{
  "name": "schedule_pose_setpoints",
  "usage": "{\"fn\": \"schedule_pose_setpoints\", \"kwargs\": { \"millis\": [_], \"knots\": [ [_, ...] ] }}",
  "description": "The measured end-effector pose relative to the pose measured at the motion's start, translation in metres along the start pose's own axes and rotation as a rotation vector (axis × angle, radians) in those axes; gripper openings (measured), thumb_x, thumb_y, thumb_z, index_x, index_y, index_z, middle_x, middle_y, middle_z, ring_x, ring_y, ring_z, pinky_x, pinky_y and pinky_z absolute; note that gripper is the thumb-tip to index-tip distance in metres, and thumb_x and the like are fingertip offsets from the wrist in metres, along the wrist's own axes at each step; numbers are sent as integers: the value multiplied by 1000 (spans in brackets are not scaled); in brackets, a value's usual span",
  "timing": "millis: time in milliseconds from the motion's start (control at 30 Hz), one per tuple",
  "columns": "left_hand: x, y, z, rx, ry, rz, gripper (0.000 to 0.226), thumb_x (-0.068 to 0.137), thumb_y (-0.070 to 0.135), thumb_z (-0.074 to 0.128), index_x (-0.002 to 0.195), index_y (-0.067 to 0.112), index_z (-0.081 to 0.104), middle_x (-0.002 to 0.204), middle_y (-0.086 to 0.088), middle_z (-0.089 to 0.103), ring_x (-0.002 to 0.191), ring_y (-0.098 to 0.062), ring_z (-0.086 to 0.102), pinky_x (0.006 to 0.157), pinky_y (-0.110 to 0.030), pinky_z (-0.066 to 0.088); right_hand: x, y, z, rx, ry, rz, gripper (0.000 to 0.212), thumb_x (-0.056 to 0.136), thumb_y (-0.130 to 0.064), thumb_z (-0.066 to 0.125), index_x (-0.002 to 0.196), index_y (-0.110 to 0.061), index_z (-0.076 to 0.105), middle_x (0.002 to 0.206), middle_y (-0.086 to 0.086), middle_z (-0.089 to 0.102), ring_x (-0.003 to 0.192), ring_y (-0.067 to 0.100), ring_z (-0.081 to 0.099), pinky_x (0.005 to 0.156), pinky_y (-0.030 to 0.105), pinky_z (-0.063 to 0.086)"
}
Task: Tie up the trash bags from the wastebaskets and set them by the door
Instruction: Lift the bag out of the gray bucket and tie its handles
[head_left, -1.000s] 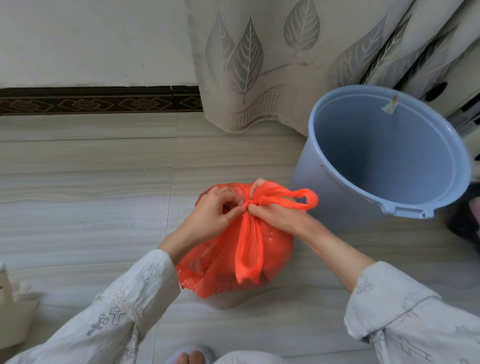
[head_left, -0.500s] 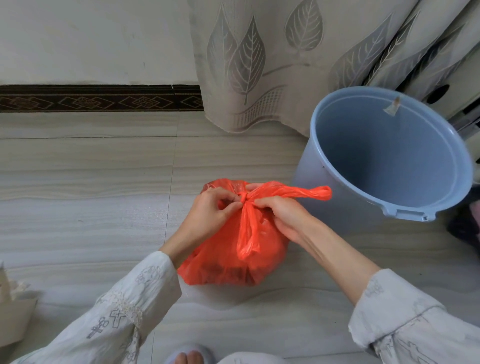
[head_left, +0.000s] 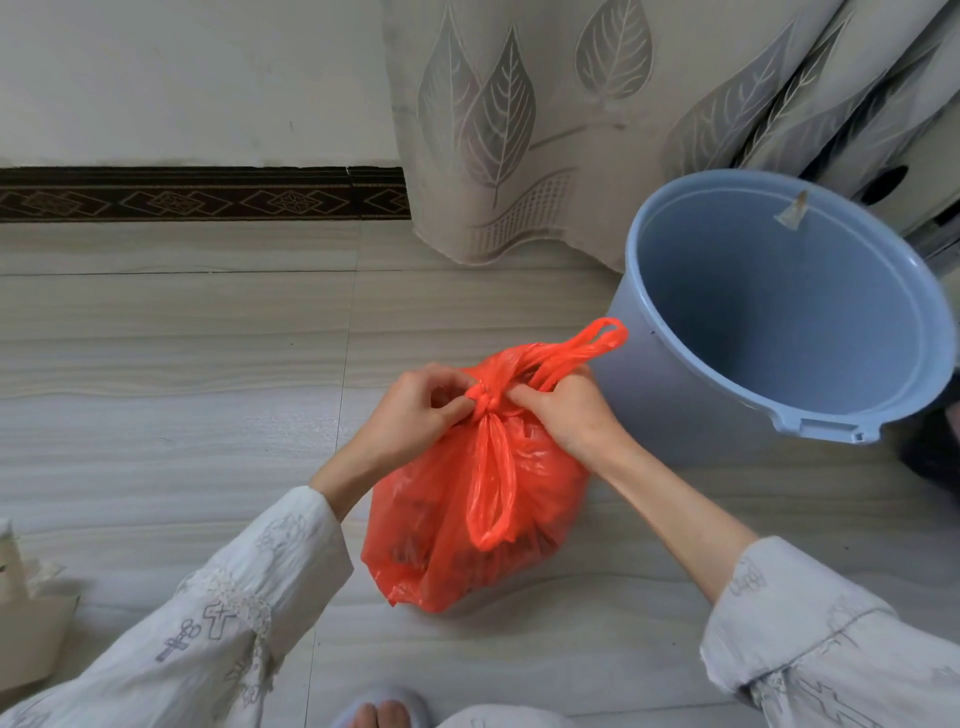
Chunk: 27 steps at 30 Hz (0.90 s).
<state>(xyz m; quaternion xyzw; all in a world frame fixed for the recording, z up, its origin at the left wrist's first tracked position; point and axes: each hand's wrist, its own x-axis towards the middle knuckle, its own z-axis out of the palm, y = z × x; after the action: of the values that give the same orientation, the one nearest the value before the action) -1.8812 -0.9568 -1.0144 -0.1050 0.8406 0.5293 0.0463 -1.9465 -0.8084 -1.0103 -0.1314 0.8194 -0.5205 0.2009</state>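
Pinching the knot (head_left: 485, 404) from both sides, the person's left hand (head_left: 415, 415) and right hand (head_left: 563, 413) work at the top of the orange trash bag (head_left: 467, 509). The left hand's fingers are curled and pressed together on the left side of the knot; the right hand's thumb and forefinger pinch the plastic just right of it. The knot lies directly between the two hands, touching both, so neither is clearly nearer. Two handle loops leave the knot on roughly opposite lines: one loop (head_left: 587, 348) runs far and right, past the right hand toward the blue wastebasket (head_left: 789, 312); the other loop (head_left: 491, 493) hangs near, down the front of the bag. That far-to-near axis is the one to judge for any further tightening, which would likely pull the ends apart along it. The bag rests on the tiled floor (head_left: 182, 364), just left of the wastebasket, which stands without a liner. A curtain (head_left: 519, 130) hangs at the far side. No door is visible, so the carry direction cannot be told.
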Motion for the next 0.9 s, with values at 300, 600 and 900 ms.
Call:
{"fn": "schedule_pose_setpoints", "kwargs": {
  "millis": [300,600,900],
  "knots": [
    [-4,-1,-6,664,-5,365,22,80,29,30,80,14,47,75,-4,49,72,-23,44,66,-28,26,3,-5,-9,399,-141,190,18,93,-15,48,85,-10,62,83,10,70,80,20,66,78,32,53],
    [-3,6,-25,1037,28,550,18,76,22,36,67,10,47,65,-7,52,66,-28,48,63,-32,27,16,-23,-18,815,-41,368,38,98,-16,28,61,-14,35,32,-4,40,40,14,53,32,15,29],
    [-54,55,-56,1055,-103,425,16,71,23,38,64,12,46,64,-6,54,69,-19,32,62,-31,27,-20,-64,-55,642,-34,524,36,98,-24,29,62,-19,29,33,-13,24,32,4,35,28,12,13]
  ]
}}
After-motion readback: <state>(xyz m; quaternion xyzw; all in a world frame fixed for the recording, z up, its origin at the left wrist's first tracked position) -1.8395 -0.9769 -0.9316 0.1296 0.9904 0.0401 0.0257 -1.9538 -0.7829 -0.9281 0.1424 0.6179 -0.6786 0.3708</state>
